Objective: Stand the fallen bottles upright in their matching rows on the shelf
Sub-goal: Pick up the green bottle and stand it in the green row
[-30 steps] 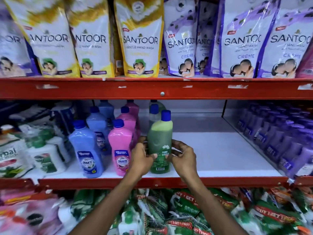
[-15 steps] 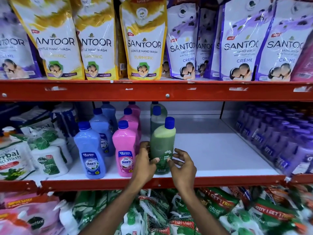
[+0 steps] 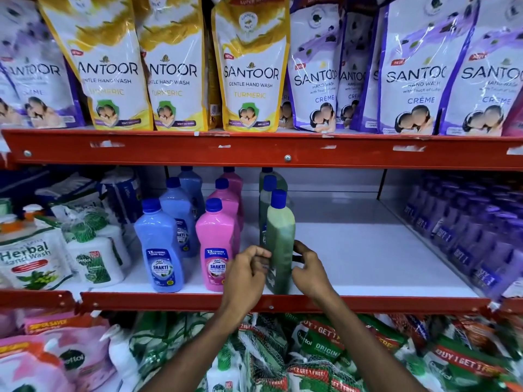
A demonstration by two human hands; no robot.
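A green bottle with a blue cap stands upright at the front of the green row on the white shelf, turned edge-on to me. My left hand holds its lower left side and my right hand its lower right side. Two more green bottles stand behind it. To the left stand a row of pink bottles and a row of blue bottles, all upright with blue caps.
White herbal hand-wash bottles crowd the shelf's left end, purple bottles its right end. A red shelf beam above carries hand-wash pouches. Netted packs fill the level below.
The green bottle has been rotated from label-forward to edge-on. Both hands stayed around its lower part and shifted with the turn.
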